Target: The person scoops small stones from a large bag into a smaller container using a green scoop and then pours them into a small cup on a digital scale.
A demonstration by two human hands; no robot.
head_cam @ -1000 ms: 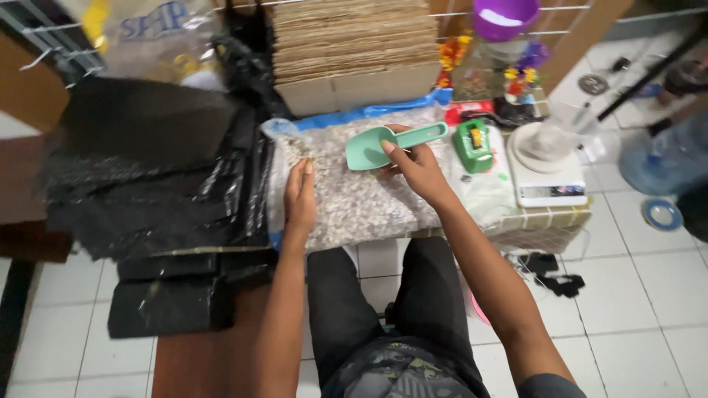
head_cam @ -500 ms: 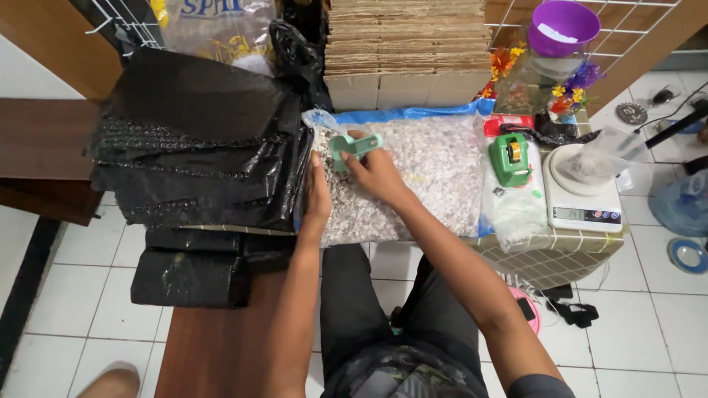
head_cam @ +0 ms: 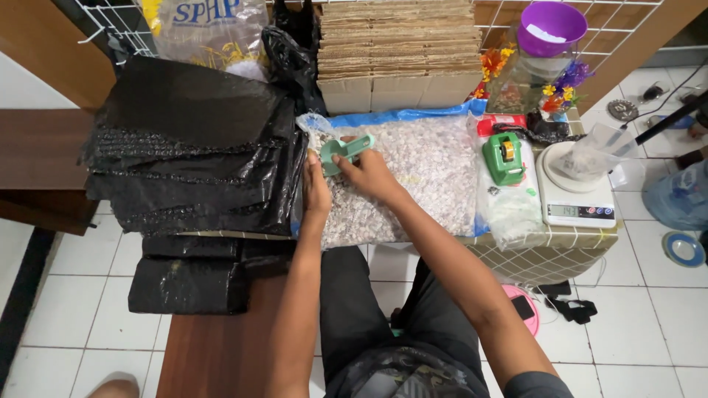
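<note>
A large clear bag of pale, speckled small pieces [head_cam: 431,173] lies open in front of me on a low stand. My right hand [head_cam: 369,175] grips a green plastic scoop [head_cam: 345,151] near the bag's upper left corner, its bowl down among the pieces. My left hand [head_cam: 316,193] rests flat on the bag's left edge, just below the scoop, beside a pile of black plastic bags [head_cam: 188,147].
A green tape dispenser [head_cam: 503,157] and a white kitchen scale [head_cam: 577,193] carrying a clear cup stand right of the bag. Stacked cardboard [head_cam: 398,44] and a purple bowl [head_cam: 551,26] are behind. A blue water jug [head_cam: 677,197] sits on the tiled floor at right.
My right hand has carried the green scoop from the bag's right side to its upper left corner. My left hand has stayed on the bag. The view has shifted.
</note>
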